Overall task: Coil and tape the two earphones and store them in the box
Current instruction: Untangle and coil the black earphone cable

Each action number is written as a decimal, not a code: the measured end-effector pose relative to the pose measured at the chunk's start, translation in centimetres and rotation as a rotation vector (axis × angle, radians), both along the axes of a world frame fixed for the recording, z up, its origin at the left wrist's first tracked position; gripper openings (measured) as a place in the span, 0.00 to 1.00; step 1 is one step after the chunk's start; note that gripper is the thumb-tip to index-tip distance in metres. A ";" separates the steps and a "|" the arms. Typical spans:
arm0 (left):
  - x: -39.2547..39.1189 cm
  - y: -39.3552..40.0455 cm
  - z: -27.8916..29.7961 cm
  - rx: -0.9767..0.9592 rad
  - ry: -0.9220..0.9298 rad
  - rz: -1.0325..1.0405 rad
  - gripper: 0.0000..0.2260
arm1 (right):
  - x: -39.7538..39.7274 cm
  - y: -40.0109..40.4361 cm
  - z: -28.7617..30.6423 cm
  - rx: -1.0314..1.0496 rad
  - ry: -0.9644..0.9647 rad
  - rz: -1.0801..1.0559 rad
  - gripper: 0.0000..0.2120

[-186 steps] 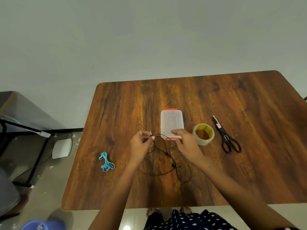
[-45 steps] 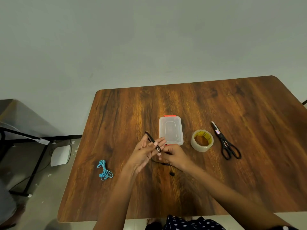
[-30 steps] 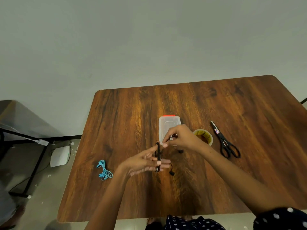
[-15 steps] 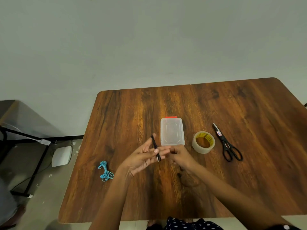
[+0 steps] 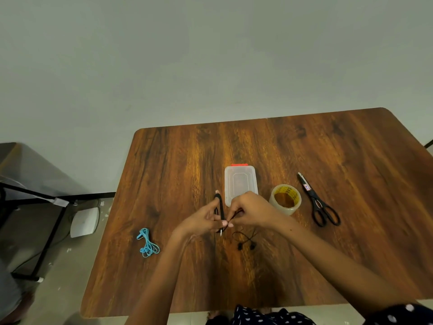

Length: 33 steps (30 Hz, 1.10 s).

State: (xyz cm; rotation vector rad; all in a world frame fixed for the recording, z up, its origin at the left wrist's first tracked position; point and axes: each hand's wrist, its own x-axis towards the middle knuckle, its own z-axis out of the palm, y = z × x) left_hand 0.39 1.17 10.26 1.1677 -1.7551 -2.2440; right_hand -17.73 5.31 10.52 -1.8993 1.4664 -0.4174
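The black earphone (image 5: 220, 208) is wound in loops round the extended fingers of my left hand (image 5: 203, 219); its thumb holds the coil down. My right hand (image 5: 251, 209) pinches the free cable just right of the coil. The loose end with both earbuds (image 5: 246, 245) lies on the table below my hands. The blue earphone (image 5: 148, 243) lies bunched near the table's left edge. The clear plastic box (image 5: 240, 184) with orange clips stands lidded just beyond my hands. A roll of clear tape (image 5: 285, 199) sits right of the box.
Black scissors (image 5: 318, 204) lie right of the tape roll. The wooden table (image 5: 328, 148) has rounded corners. On the floor to the left are a black metal frame (image 5: 46, 207) and a white device (image 5: 84, 222).
Over these frames my right hand has wound the black cable round my left fingers in repeated passes. The loose cable on the table has shortened to the earbud end.
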 end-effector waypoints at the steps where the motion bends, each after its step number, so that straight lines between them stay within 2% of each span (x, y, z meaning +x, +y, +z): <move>1: 0.1 0.0 0.1 0.008 -0.005 -0.028 0.38 | -0.3 -0.4 0.4 0.008 -0.019 0.022 0.05; 6: 0.4 -0.1 0.5 0.023 -0.006 -0.163 0.30 | -1.2 -1.5 1.5 0.039 -0.149 0.107 0.06; 11: 0.5 -0.1 0.5 0.090 0.015 -0.258 0.28 | -1.9 -1.9 1.6 0.035 -0.209 0.116 0.08; 20: 1.0 -0.1 0.7 0.270 0.239 -0.389 0.28 | -2.7 -2.2 1.4 0.055 -0.433 -0.004 0.11; 26: 1.3 -0.1 1.1 0.386 0.393 -0.352 0.30 | -3.1 -2.0 0.1 0.193 -0.687 -0.123 0.07; 33: 1.8 -0.3 0.6 0.440 0.417 -0.367 0.29 | -2.4 -1.9 -0.5 0.240 -0.765 -0.101 0.07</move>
